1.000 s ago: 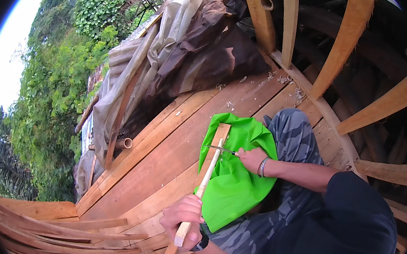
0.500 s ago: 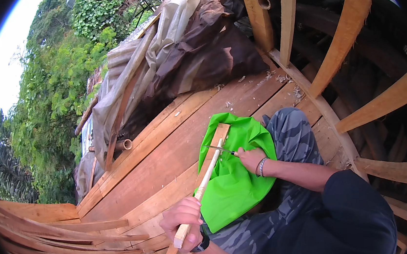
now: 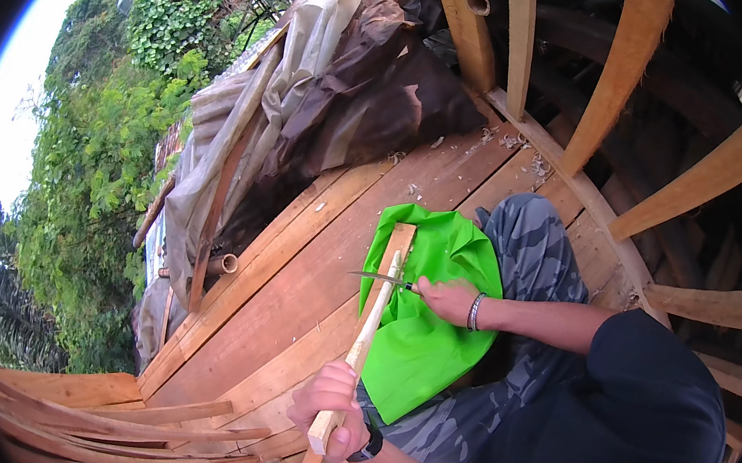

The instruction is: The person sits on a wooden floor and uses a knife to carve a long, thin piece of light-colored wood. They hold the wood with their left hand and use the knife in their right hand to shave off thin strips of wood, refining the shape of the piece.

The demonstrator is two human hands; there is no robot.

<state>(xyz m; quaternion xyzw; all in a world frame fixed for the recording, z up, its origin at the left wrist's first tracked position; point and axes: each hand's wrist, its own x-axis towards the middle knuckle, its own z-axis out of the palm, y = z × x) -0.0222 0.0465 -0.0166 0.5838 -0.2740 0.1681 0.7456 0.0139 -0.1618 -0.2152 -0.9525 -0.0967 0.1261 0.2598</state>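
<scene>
Your left hand has its fingers clamped around the near end of a wooden stick, which slants up and away from them. Your right hand, fingers closed on the handle of a knife, sets the blade across the stick — just beyond those fingers. Under both lies a green cloth over your lap, with plank decking past it.

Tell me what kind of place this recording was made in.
Probably an outdoor woodworking spot on a raised plank deck. Curved wooden slats frame it, tarpaulins cover a stack at its edge, and trees stand beyond. The left hand grips a wooden stick while the right hand holds a knife to it.
</scene>
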